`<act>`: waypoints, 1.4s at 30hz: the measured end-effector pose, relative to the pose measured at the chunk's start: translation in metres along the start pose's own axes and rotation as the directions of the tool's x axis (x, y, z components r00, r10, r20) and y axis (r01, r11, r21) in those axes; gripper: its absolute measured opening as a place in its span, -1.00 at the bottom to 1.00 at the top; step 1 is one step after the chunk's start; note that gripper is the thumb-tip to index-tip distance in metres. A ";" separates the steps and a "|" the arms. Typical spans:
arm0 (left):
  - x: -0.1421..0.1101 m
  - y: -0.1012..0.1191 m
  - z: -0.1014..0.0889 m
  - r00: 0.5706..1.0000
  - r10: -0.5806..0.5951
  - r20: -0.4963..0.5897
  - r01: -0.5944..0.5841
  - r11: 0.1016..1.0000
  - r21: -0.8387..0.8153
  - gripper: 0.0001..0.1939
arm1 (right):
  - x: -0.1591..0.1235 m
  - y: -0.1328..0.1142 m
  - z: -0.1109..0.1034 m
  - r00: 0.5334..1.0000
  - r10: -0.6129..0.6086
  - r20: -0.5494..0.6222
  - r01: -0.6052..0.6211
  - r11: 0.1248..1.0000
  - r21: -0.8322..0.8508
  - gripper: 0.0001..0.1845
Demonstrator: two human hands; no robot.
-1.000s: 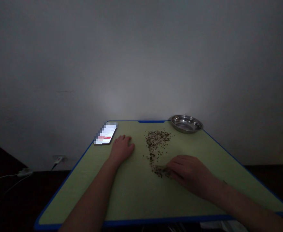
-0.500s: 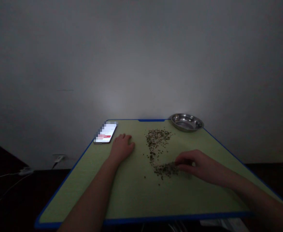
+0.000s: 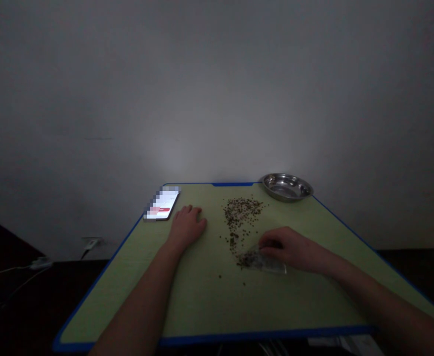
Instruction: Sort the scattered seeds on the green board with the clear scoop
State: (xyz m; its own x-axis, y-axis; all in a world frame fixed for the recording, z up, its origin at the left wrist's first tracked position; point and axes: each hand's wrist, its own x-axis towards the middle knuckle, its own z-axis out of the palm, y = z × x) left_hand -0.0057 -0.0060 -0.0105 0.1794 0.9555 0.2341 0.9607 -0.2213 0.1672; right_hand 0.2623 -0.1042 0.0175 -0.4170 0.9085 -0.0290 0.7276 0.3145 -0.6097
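Note:
My right hand (image 3: 285, 247) pinches a small clear plastic bag or sheet (image 3: 274, 267) low over the tabletop. The plastic lies against the near part of the scattered small dark grains (image 3: 242, 210), whose exact kind I cannot make out. Some grains show through or under the plastic; which of the two is unclear. To the left of the grains, my left hand (image 3: 188, 226) rests palm down on the table with its fingers apart, holding nothing.
A phone (image 3: 165, 203) with a lit screen lies by the far left edge of the green, blue-rimmed table (image 3: 198, 301). At the far right corner stands a shiny metal bowl (image 3: 287, 189). Behind is a plain wall (image 3: 217, 99); cables (image 3: 13, 269) run at lower left.
My right hand has moved a little left and away from me, and the clear plastic now shows below it. Some near grains have shifted left. My left hand has stayed put.

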 end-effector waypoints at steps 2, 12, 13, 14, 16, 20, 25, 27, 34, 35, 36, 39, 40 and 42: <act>0.000 0.001 -0.001 1.000 0.004 0.006 -0.004 1.000 -0.006 -0.57 | 0.008 0.002 0.000 0.999 -0.017 -0.048 0.017 1.000 -0.013 -0.85; 0.001 -0.002 0.003 1.000 0.009 0.000 -0.009 1.000 0.011 -0.57 | 0.053 0.015 -0.014 0.955 -0.087 -0.284 0.021 0.974 -0.227 -0.80; 0.002 -0.002 0.003 1.000 0.011 0.000 -0.011 1.000 0.013 -0.57 | 0.053 0.016 -0.016 0.952 -0.084 -0.295 0.017 0.975 -0.220 -0.80; 0.002 -0.002 0.003 1.000 0.011 0.002 -0.011 1.000 0.012 -0.57 | 0.051 0.016 -0.019 0.952 -0.079 -0.297 0.018 0.979 -0.203 -0.79; 0.001 -0.002 0.003 1.000 0.006 0.001 -0.006 1.000 0.005 -0.57 | 0.042 0.015 -0.024 0.960 -0.074 -0.270 0.036 0.989 -0.146 -0.79; 0.001 -0.001 0.002 1.000 0.002 -0.001 -0.002 1.000 0.001 -0.57 | 0.012 0.010 -0.029 0.991 -0.044 -0.127 0.040 0.999 -0.032 -0.81; -0.001 0.001 0.000 1.000 -0.006 0.002 0.006 1.000 0.006 -0.59 | -0.014 0.003 -0.022 0.999 -0.001 0.046 0.000 0.999 0.037 -0.85; -0.001 0.001 0.000 1.000 -0.003 -0.005 0.003 1.000 0.002 -0.59 | -0.016 0.001 -0.017 0.998 -0.011 0.054 0.008 0.999 0.043 -0.86; 0.001 0.000 0.001 1.000 -0.003 0.005 0.003 1.000 -0.001 -0.59 | 0.000 -0.007 0.004 0.998 -0.045 0.042 0.044 0.999 0.031 -0.87; 0.001 -0.001 0.001 1.000 -0.001 0.008 0.001 1.000 -0.001 -0.59 | 0.003 -0.009 0.006 0.998 -0.050 0.031 0.050 0.998 0.025 -0.87; 0.001 -0.001 0.001 1.000 0.001 0.011 -0.001 1.000 -0.002 -0.59 | 0.007 -0.010 0.008 0.998 -0.055 0.016 0.054 0.998 0.018 -0.87; 0.002 -0.002 0.001 1.000 0.005 0.017 -0.004 1.000 -0.004 -0.58 | 0.019 -0.012 0.010 0.997 -0.068 -0.034 0.068 0.998 -0.017 -0.86; 0.002 -0.002 0.002 1.000 0.006 0.016 -0.005 1.000 -0.005 -0.57 | 0.023 -0.012 0.010 0.995 -0.074 -0.060 0.072 0.997 -0.038 -0.85; 0.002 -0.002 0.002 1.000 0.010 0.008 -0.010 1.000 -0.007 -0.57 | 0.032 -0.010 0.009 0.989 -0.084 -0.122 0.072 0.993 -0.093 -0.84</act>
State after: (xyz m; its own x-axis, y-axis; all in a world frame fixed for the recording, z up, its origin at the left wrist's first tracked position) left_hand -0.0073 -0.0032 -0.0126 0.1909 0.9547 0.2283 0.9573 -0.2325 0.1716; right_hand 0.2370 -0.0804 0.0157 -0.4065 0.9058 0.1193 0.7429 0.4037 -0.5339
